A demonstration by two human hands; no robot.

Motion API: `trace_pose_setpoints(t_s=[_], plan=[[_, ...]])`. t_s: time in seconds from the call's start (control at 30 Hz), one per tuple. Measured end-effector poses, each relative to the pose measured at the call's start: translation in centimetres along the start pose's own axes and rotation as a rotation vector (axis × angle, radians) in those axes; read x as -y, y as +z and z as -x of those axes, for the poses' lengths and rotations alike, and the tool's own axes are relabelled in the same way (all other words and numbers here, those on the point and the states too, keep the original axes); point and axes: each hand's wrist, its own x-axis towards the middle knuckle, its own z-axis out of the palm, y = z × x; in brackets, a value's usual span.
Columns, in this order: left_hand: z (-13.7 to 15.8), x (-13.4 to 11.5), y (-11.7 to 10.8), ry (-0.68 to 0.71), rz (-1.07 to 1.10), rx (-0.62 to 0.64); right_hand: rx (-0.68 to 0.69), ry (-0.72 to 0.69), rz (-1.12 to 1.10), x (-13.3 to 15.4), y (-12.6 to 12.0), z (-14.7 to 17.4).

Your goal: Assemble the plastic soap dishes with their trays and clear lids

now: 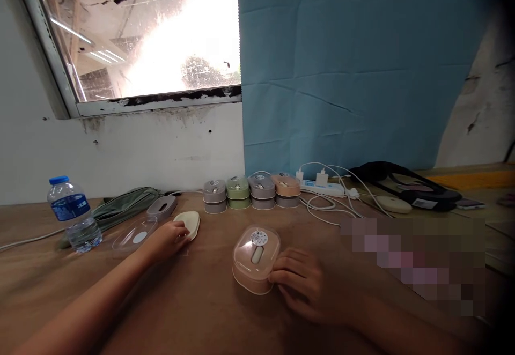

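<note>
Pink and clear-lidded, a small boxed device [255, 259] sits on a brown work table [201, 312], the person's right hand [306, 287] resting against its right side, fingers curled loosely on the wall. Left of the box, the left hand [168, 239] lies with fingers closed over the edge of a cream oval piece [190, 222]. Beyond that piece lie a clear lid [134, 233] and a water bottle [73, 215]; behind the box, stacked boxes [251, 192] line the wall.
</note>
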Motion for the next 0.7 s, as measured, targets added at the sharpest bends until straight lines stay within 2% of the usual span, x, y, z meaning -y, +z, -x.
trace_pose_setpoints(t_s=[0.13, 0.37, 0.57, 0.7], plan=[[-2.4, 1.6, 1.3, -0.122, -0.052, 0.034, 0.010, 0.025, -0.015, 0.1, -0.1, 0.0], [-6.0, 3.7, 3.1, -0.308, -0.130, -0.009, 0.003, 0.039, -0.006, 0.3, -0.2, 0.1], [-6.9, 4.8, 3.5, -0.330, -0.164, -0.025, -0.003, 0.073, -0.004, 0.3, -0.2, 0.1], [-6.7, 4.2, 4.4, -0.341, -0.169, -0.134, 0.023, 0.126, -0.020, 0.3, -0.2, 0.1]])
